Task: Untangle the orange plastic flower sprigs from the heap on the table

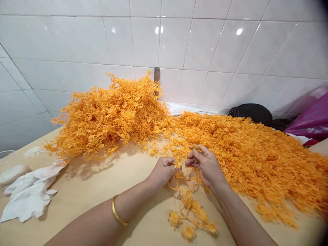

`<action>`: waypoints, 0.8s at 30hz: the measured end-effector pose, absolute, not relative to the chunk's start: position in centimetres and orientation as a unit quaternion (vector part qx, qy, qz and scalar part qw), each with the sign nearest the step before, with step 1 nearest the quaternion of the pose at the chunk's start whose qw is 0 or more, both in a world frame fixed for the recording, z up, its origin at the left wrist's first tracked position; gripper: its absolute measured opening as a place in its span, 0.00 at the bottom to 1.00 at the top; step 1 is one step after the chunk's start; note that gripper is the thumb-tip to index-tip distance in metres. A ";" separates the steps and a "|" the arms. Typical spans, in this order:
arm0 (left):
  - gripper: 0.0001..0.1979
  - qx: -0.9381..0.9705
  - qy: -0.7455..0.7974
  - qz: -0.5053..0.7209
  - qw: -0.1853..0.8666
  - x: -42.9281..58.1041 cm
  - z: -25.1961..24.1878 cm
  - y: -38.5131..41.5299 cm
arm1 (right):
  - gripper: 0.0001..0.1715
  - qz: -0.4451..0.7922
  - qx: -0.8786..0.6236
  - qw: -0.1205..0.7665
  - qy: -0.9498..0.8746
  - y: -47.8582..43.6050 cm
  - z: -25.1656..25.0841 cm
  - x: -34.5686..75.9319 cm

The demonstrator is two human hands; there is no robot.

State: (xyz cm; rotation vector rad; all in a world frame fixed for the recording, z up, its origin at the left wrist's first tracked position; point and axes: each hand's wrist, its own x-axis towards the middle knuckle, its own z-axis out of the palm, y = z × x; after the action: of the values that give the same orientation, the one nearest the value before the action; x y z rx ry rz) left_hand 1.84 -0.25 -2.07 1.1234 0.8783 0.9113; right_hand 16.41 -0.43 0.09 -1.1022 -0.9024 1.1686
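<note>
Right now your left hand point(162, 172) is clenched on a strand of orange plastic flowers point(188, 208), and your right hand point(205, 165) pinches a sprig from the same tangle, both just in front of the orange flower heap point(115, 116). The strand trails from there across the pale wooden table point(84, 205). Left of the heap lies a white cloth point(29, 194); behind it rises a white tiled wall point(205, 41) with a metal bracket point(156, 75); behind its right side sit a black bag point(249, 114) and a magenta plastic bag point(310, 119).
</note>
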 end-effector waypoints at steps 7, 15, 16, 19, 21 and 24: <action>0.09 0.511 0.429 0.395 0.631 2.2 -1.7 -0.3 | 0.13 0.497 -0.503 0.452 -0.543 -2.1 0.9 14.6; 0.07 0.519 0.434 0.349 0.648 2.4 -1.7 -0.2 | 0.14 0.304 -0.527 0.463 -0.644 -2.0 -0.2 13.4; 0.07 0.519 0.428 0.345 0.655 2.4 -1.6 -0.2 | 0.14 0.326 -0.524 0.492 -0.614 -1.8 -0.5 13.3; 0.07 0.518 0.406 0.348 0.667 2.2 -1.6 -0.1 | 0.13 0.426 -0.504 0.578 -0.481 -1.0 -1.2 12.9; 0.07 0.523 0.396 0.358 0.665 2.2 -1.6 -0.1 | 0.13 0.453 -0.494 0.613 -0.418 -0.4 -1.3 13.1; 0.09 0.526 0.402 0.362 0.656 1.9 -1.8 -0.2 | 0.12 0.404 -0.513 0.668 -0.356 0.4 -0.8 15.3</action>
State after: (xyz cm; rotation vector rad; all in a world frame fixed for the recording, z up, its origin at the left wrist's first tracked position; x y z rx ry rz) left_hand 1.88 -0.23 -1.77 1.1925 0.9103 0.8207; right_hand 15.32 0.39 -0.77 -1.1574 -0.8022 0.9112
